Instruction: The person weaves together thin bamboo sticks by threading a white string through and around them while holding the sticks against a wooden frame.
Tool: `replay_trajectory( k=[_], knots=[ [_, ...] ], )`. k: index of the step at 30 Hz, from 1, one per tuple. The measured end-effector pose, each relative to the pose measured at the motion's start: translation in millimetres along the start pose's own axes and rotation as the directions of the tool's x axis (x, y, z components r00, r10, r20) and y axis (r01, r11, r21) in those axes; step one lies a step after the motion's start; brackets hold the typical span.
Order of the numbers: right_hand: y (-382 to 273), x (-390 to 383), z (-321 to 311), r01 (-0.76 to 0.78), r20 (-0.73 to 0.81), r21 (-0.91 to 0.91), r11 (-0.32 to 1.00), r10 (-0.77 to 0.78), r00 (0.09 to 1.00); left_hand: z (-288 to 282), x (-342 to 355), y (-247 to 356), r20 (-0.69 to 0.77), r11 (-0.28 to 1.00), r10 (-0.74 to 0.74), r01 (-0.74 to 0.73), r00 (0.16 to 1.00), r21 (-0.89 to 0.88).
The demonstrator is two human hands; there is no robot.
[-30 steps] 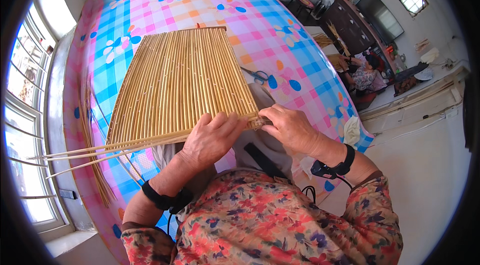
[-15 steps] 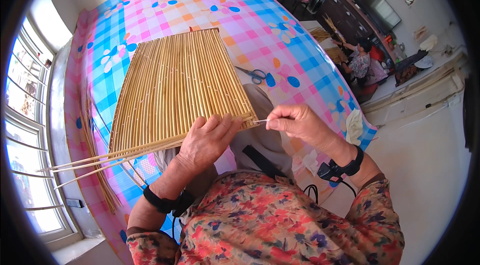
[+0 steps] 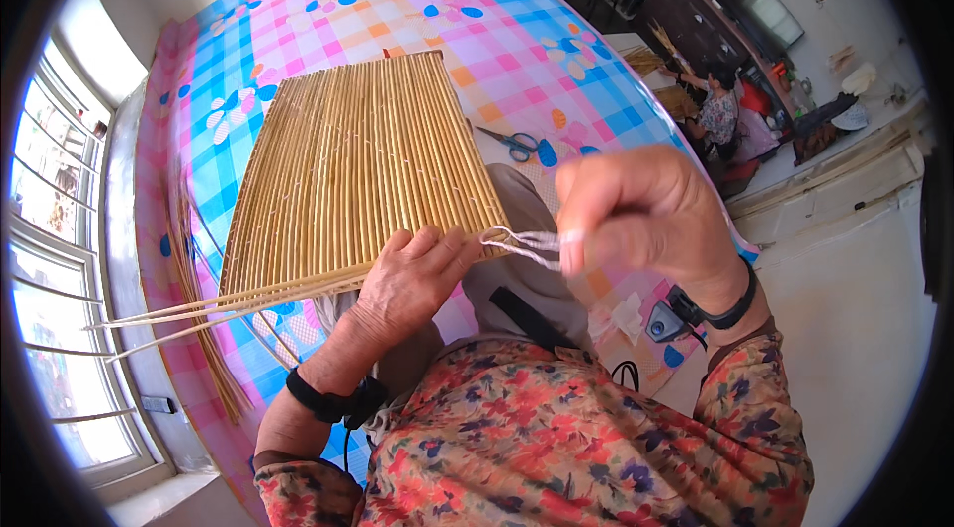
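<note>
A mat of straight yellow stalks (image 3: 348, 159), bound side by side with pale thread, rests across my lap. My left hand (image 3: 412, 281) is closed over its near edge at the right, fingers on top and thumb out of sight. Several loose stalk ends (image 3: 189, 312) stick out to the left past the mat, beneath that hand. My right hand (image 3: 641, 214) is raised to the right of the mat, finger and thumb pinched on a white string (image 3: 525, 241). The string runs in loose loops to the mat's near right corner. Motion blurs the right hand slightly.
Dark-handled scissors (image 3: 517, 143) lie beyond the mat on the checked, flowered bed cover (image 3: 348, 25). A bundle of thin stalks (image 3: 204, 348) lies at the left, near the barred window (image 3: 70, 279). Another person (image 3: 717, 110) sits at the far right.
My right hand has moved up and outward from the mat's corner, and a longer stretch of string now shows in loops. The left hand keeps its place on the mat's edge.
</note>
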State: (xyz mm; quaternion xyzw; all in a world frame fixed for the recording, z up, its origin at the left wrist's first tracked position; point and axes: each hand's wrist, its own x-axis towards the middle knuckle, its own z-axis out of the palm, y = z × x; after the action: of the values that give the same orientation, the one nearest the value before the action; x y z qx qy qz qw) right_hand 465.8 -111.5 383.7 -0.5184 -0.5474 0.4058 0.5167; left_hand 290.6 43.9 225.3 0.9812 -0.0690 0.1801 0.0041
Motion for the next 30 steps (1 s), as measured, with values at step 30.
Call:
replay_trajectory(
  k=[30],
  knots=[
    [134, -70, 57, -0.248, -0.317, -0.207, 0.946, 0.175, 0.932, -9, 10, -7, -0.037, 0.891, -0.291, 0.256, 0.956, -0.375]
  ],
)
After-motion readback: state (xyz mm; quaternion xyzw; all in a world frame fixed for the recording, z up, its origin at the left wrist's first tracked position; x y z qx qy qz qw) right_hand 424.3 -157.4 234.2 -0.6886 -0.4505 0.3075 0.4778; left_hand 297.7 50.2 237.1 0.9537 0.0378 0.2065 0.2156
